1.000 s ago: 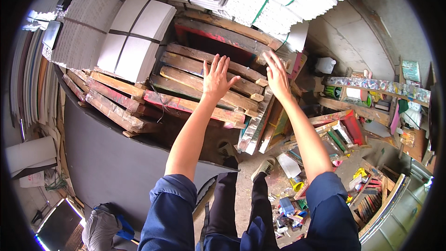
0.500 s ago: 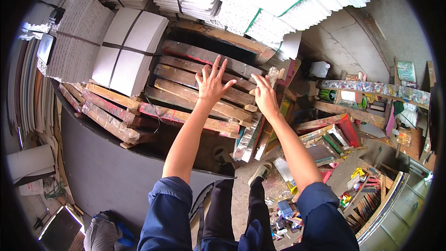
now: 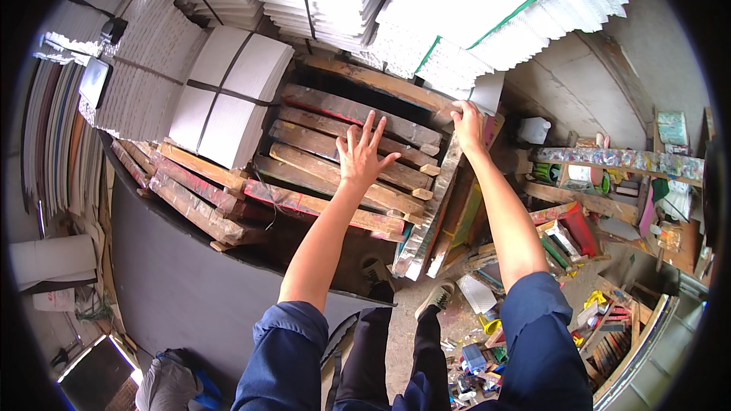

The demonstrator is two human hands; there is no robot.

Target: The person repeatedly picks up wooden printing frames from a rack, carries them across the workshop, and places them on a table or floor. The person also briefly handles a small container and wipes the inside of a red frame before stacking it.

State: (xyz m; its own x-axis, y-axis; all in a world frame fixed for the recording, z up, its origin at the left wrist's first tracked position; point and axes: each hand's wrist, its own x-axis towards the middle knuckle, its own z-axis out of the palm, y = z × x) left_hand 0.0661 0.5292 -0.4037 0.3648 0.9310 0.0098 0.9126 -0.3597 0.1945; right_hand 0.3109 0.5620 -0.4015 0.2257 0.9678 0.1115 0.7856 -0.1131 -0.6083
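Observation:
My left hand [image 3: 359, 157] hovers over or lightly rests on a row of worn wooden frames [image 3: 320, 161], fingers spread; contact is hard to tell. These paint-stained frames stand packed together, long edges upward. At their right end stands another wooden frame [image 3: 435, 221], its edge crusted with pale paint. My right hand [image 3: 470, 126] is curled over the far upper end of this frame, the fingertips bent down on it. Part of the grip is hidden behind the fingers.
A strapped stack of white sheets [image 3: 221, 95] stands left of the frames, with more white stacks [image 3: 487, 7] behind. A dark grey panel [image 3: 198, 274] lies near left. Cluttered shelving [image 3: 617, 156] is at right; bottles and scraps [image 3: 472, 361] litter the floor.
My right hand has moved right, and its fingers, stretched out before, now curl over the frame's end. My left hand stays spread above the row. The whole view has shifted slightly.

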